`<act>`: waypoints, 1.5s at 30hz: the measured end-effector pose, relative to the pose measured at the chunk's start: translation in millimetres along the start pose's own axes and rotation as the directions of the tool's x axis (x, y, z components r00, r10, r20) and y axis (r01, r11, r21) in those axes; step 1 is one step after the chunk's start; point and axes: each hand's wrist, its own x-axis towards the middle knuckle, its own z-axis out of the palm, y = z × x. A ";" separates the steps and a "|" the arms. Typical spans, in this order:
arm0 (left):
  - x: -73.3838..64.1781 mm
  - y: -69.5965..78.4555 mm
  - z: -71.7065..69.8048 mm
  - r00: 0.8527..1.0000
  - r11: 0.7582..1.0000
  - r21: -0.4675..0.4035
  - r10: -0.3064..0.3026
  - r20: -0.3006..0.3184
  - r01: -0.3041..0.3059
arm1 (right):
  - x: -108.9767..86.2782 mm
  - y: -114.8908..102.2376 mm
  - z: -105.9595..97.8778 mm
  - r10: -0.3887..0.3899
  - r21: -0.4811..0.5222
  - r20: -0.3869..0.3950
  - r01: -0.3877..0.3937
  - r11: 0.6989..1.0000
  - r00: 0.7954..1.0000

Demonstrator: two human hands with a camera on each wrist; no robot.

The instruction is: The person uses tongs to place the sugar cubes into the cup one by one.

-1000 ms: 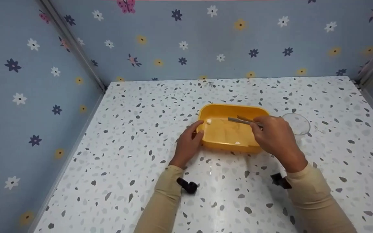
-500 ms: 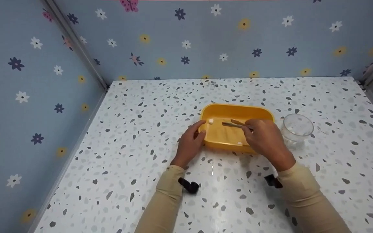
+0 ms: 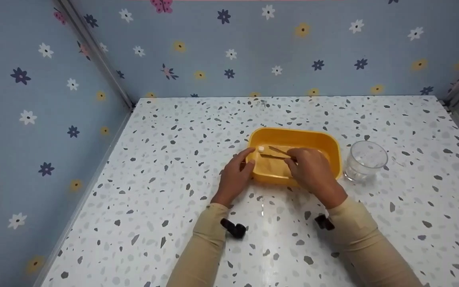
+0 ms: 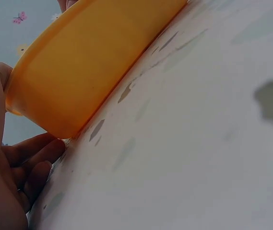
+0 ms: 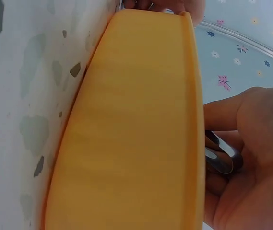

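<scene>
A yellow plastic tray [image 3: 274, 180] stands on the speckled table in the head view. My left hand [image 3: 234, 179] holds its left end, with fingers at the rim and the wall; the left wrist view has other fingertips [image 4: 53, 149] low by the tray's base. In my right hand [image 3: 313, 171] I pinch metal tweezers [image 3: 276, 156], whose two prongs are spread and point left inside the tray. Their bent end shows within the palm in the right wrist view. A small white piece [image 3: 261, 149] lies in the tray's left end, just beyond the prong tips.
A clear drinking glass [image 3: 367, 159] is close to the tray's right end. Behind the table rises a blue flowered wall [image 3: 253, 40], with another panel [image 3: 50, 107] along the left. Black camera mounts [image 3: 235, 229] sit at both wrists.
My right hand has moved left over the tray, bringing the spread tweezers near the white piece. A second white piece by the near wall is now out of sight. The left hand keeps its hold.
</scene>
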 end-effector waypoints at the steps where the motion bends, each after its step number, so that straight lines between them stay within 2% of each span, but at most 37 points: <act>1: 0.4 0.5 0.2 1.000 1.000 0.000 -0.003 0.001 0.003 | 0.5 -0.2 0.8 0.001 -0.001 0.000 -0.001 1.000 1.000; 6: 1.6 1.7 0.7 1.000 1.000 0.003 -0.012 0.005 0.012 | 2.7 -0.8 4.8 -0.010 -0.032 -0.016 0.010 0.999 1.000; 11: 1.7 2.7 0.3 1.000 1.000 0.012 -0.013 0.004 0.012 | 5.8 -2.6 9.1 0.015 -0.068 0.010 -0.014 0.998 1.000; 19: 2.9 4.1 0.6 1.000 1.000 0.026 -0.014 0.002 0.014 | 9.5 -1.2 13.5 0.029 -0.087 -0.001 -0.029 0.996 1.000; 30: 1.4 5.5 -0.2 1.000 1.000 0.010 0.010 0.001 -0.010 | 6.2 1.9 18.9 -0.030 -0.078 -0.045 0.026 0.997 0.999; 38: 1.8 4.7 0.7 1.000 1.000 0.012 -0.012 0.000 0.012 | 5.9 -1.1 20.1 -0.035 -0.076 -0.036 0.032 0.997 0.999; 45: 1.4 2.3 0.1 1.000 1.000 0.008 -0.021 -0.001 0.021 | 6.2 -0.9 24.5 -0.074 -0.080 -0.048 0.070 0.994 0.996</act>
